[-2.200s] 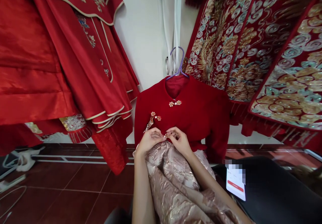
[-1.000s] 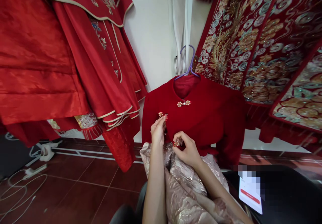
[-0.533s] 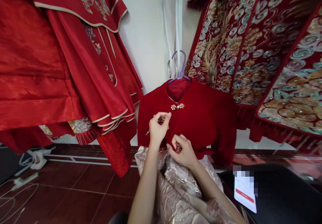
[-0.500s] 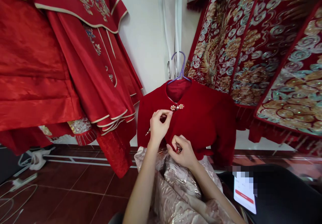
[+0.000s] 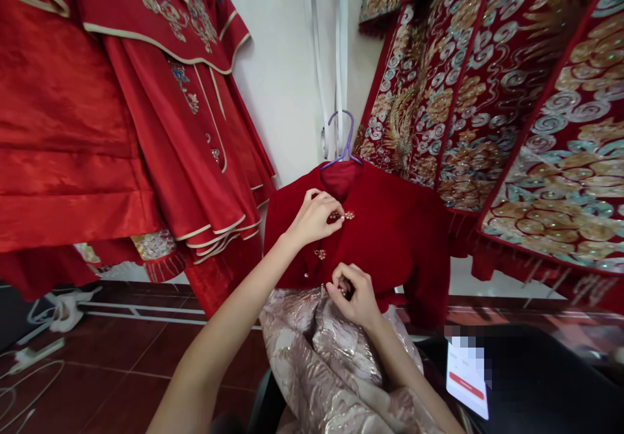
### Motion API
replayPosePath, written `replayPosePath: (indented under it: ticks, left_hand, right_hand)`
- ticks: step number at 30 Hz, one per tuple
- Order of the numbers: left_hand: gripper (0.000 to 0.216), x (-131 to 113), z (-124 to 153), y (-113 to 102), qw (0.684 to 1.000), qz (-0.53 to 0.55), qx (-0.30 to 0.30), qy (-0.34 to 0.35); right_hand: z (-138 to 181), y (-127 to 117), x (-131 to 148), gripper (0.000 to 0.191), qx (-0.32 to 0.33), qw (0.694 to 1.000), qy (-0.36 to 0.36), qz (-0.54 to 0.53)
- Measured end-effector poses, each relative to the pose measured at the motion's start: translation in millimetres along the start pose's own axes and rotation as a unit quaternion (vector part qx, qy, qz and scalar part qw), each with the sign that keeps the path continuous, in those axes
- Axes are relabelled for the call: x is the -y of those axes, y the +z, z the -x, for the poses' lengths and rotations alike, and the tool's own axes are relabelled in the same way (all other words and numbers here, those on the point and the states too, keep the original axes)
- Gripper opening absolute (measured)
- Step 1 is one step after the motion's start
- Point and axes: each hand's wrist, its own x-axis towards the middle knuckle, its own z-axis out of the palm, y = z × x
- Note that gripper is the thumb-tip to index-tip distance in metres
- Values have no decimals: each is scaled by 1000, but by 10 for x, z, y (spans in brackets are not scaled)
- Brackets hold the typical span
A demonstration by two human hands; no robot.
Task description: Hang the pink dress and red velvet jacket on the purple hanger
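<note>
A dark red jacket [image 5: 385, 226] with beaded clasps hangs from a purple hanger [image 5: 348, 148]. At its collar, my left hand [image 5: 316, 216] pinches the upper beaded clasp [image 5: 350, 215], partly covering it. Another beaded clasp piece [image 5: 320, 254] shows on the jacket front below that hand. My right hand [image 5: 358, 294] is curled at the jacket's lower front edge, with a beaded clasp partly visible among its fingers. Below the jacket, a shiny pale gold patterned skirt [image 5: 336, 349] lies under my forearms.
Red garments [image 5: 160, 115] hang at left, and embroidered red and gold garments [image 5: 468, 109] at right. White metal poles [image 5: 336, 51] stand behind the hanger. A lit phone [image 5: 467, 382] rests on a black surface [image 5: 541, 382]. Cables [image 5: 43, 382] lie on the tiled floor at left.
My left hand has moved up and right onto the collar clasp, uncovering the clasp piece below. My right hand stays curled at the lower front. The view has shifted slightly.
</note>
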Motion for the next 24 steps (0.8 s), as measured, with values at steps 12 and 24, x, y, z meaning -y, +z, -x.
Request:
replayPosePath:
  ticks: [12,24]
  left_hand:
    - [24,5,-52,-4,1000,-30,-5,0]
    - [31,325,343,-183,954,-208,-5,-214]
  right_hand:
    - [-606,-373,-56,16,-249,965,69,39]
    - [-1018,-914,-361,84,-168,907,18,386]
